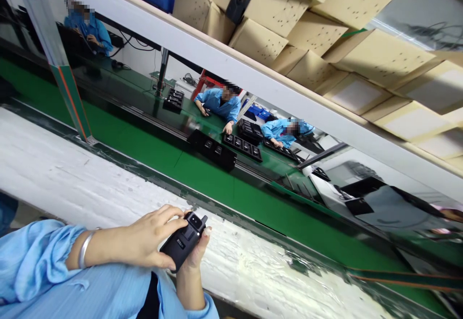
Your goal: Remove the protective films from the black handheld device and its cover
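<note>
Fingers of my left hand are wrapping over a black power adapter, thumb underneath, while my right hand is cupping it from below, fingertips curling up past its socket end. I judge both hands are clasping it to keep it steady off the white bench edge. Its long axis is running from my palms up-right, socket pointing toward the green conveyor belt.

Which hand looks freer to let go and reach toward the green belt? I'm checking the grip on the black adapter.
Probably the left hand: it only wraps the black adapter from the side, while the right hand cradles it from beneath, bearing it, nearer the green belt.
</note>
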The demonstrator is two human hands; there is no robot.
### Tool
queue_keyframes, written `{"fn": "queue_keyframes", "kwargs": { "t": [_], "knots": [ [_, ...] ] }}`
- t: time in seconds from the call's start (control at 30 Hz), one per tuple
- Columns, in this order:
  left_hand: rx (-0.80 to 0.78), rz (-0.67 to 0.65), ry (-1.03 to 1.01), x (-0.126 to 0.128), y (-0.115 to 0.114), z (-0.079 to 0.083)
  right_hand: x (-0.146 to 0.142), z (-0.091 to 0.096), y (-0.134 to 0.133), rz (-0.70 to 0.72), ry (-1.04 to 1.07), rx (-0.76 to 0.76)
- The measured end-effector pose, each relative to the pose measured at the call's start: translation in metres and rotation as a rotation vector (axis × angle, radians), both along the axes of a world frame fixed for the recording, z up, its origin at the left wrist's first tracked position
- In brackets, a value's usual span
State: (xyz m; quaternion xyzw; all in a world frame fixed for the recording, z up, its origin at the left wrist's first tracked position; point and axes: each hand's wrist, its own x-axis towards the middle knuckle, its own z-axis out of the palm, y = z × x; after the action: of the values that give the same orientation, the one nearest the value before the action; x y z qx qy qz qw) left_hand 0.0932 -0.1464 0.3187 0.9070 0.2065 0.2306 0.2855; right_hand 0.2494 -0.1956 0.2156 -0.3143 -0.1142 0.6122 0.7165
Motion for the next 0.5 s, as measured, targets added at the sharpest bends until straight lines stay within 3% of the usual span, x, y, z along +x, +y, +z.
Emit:
{"fn": "queue_keyframes", "kwargs": {
  "t": [0.2, 0.5],
  "knots": [
    [0.016, 0.012, 0.019, 0.007, -0.003, 0.002, -0.009, -0.014, -0.016, 0.054, 0.035, -0.114],
    [-0.054, 0.001, 0.011, -0.002, -0.009, -0.015, -0.024, -0.01, -0.028, 0.107, 0.082, -0.156]
  ]
}}
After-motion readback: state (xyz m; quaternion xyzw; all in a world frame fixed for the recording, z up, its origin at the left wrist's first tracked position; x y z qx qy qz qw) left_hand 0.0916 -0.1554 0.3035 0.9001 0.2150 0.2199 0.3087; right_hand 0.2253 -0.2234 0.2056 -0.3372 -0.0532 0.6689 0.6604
